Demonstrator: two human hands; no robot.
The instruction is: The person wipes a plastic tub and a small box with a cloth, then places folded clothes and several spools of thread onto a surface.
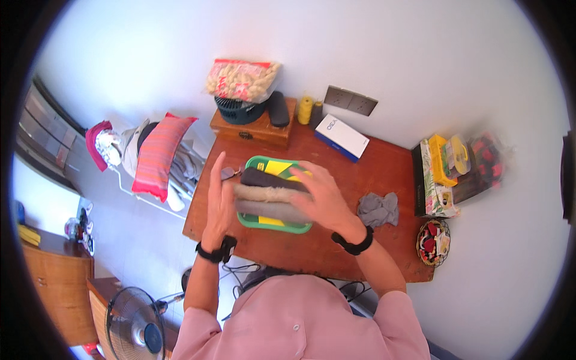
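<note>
Three rolled cloths lie side by side across a green plastic tray (279,228) with a yellow pattern: a dark one (270,180), a beige one (265,194) and a grey one (270,210). At their left ends my left hand (219,198) is upright, fingers raised and the thumb side towards the rolls. My right hand (321,193) hovers over their right ends, fingers spread and slightly blurred. Whether either hand touches the rolls is hard to tell. A crumpled grey cloth (378,209) lies on the wooden table (333,243), right of my right hand.
Behind the tray are a wooden box (252,135) bearing a bag of peanuts (243,81), a yellow thread cone (305,110) and a white phone box (343,136). A small basket (433,243) and stacked boxes (434,180) stand right. A fan (136,324) stands lower left.
</note>
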